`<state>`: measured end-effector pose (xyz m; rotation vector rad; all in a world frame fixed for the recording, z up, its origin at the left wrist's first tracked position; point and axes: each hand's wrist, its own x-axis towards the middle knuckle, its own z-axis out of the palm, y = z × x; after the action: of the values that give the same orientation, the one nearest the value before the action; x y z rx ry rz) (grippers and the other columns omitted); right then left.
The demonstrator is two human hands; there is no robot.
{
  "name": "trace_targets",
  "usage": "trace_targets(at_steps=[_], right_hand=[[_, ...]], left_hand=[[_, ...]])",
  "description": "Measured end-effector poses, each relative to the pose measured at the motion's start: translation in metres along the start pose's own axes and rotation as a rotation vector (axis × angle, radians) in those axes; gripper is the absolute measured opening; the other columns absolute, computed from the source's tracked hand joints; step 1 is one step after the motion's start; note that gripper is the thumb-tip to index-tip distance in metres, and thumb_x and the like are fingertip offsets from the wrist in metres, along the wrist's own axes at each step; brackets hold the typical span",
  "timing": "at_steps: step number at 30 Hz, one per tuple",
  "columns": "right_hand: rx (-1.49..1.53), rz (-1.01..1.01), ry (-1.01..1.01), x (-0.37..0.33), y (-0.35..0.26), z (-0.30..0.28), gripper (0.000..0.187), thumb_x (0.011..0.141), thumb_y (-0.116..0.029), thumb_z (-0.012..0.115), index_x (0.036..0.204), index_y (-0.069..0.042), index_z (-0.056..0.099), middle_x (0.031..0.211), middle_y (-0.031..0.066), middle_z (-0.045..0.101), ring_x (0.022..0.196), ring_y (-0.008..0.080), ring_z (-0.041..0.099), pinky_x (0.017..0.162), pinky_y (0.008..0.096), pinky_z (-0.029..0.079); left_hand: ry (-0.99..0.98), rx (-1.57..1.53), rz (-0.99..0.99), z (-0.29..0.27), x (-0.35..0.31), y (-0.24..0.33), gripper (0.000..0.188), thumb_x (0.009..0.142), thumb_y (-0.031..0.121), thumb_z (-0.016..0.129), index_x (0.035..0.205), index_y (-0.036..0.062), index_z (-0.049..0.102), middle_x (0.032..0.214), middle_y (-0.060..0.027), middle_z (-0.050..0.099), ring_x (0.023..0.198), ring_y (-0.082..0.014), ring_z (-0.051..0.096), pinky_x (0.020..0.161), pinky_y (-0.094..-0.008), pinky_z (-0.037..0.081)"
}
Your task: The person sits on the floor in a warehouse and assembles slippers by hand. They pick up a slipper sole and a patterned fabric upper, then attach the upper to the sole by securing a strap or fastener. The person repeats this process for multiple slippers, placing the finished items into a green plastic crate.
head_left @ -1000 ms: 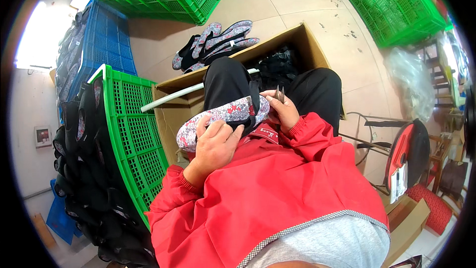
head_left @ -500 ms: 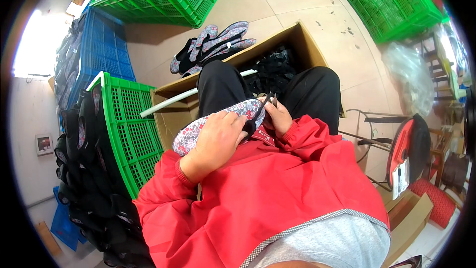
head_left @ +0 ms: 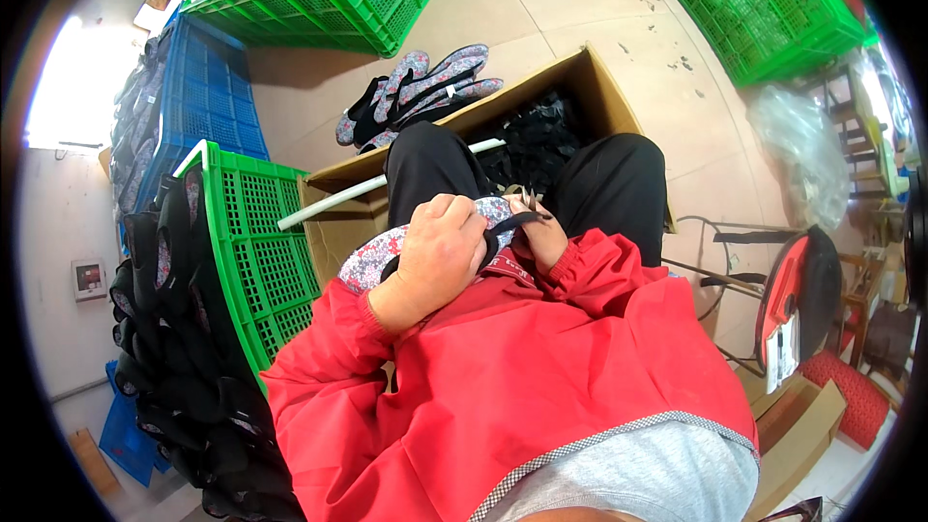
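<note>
A floral shoe (head_left: 367,261) with a black edge and strap lies across my lap, its patterned face up. My left hand (head_left: 440,246) is closed over its middle, fingers curled around the black edge. From my right hand (head_left: 543,237), closed at the shoe's far right end, the pointed metal blades of small thread snips (head_left: 528,197) stick up. The black strap (head_left: 512,221) stretches between both hands, its end by the right fingers. The snips' handles are hidden in the right hand.
An open cardboard box (head_left: 604,87) with black scraps stands around my knees, a white bar (head_left: 333,205) across it. More floral shoes (head_left: 425,87) lie beyond it. Green crate (head_left: 256,251) and blue crate (head_left: 208,87) are at left, black shoes (head_left: 184,358) beside them. A round-seated stool (head_left: 802,290) stands right.
My left hand has gone from lying flat on the shoe to curling around its edge, a little further right and up. The strap now reaches across the right fingers, and the blades show more clearly.
</note>
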<state>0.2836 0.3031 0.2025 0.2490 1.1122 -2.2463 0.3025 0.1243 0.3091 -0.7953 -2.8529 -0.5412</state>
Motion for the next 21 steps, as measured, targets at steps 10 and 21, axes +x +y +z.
trace_targets(at_steps=[10, 21], right_hand=[[-0.014, 0.032, 0.101, 0.008, 0.002, -0.002, 0.022, 0.102, -0.023, 0.053, 0.115, -0.007, 0.062, 0.095, -0.0008, 0.062, 0.085, 0.0091, 0.057, 0.075, 0.0235, 0.045], [-0.022, -0.127, 0.172, 0.015, -0.028, -0.032, 0.018, 0.097, -0.012, 0.058, 0.113, -0.009, 0.063, 0.098, 0.0023, 0.07, 0.047, 0.0038, 0.04, 0.04, 0.0189, 0.028]], left_hand=[[0.295, 0.05, 0.098, 0.016, 0.013, -0.001, 0.019, 0.075, 0.006, 0.066, 0.093, 0.0017, 0.06, 0.091, -0.0109, 0.061, 0.085, -0.0281, 0.061, 0.075, -0.0375, 0.049], [0.311, -0.008, 0.014, 0.017, 0.017, -0.004, 0.016, 0.077, 0.004, 0.068, 0.091, 0.0017, 0.061, 0.089, -0.0108, 0.062, 0.084, -0.0289, 0.061, 0.076, -0.039, 0.049]])
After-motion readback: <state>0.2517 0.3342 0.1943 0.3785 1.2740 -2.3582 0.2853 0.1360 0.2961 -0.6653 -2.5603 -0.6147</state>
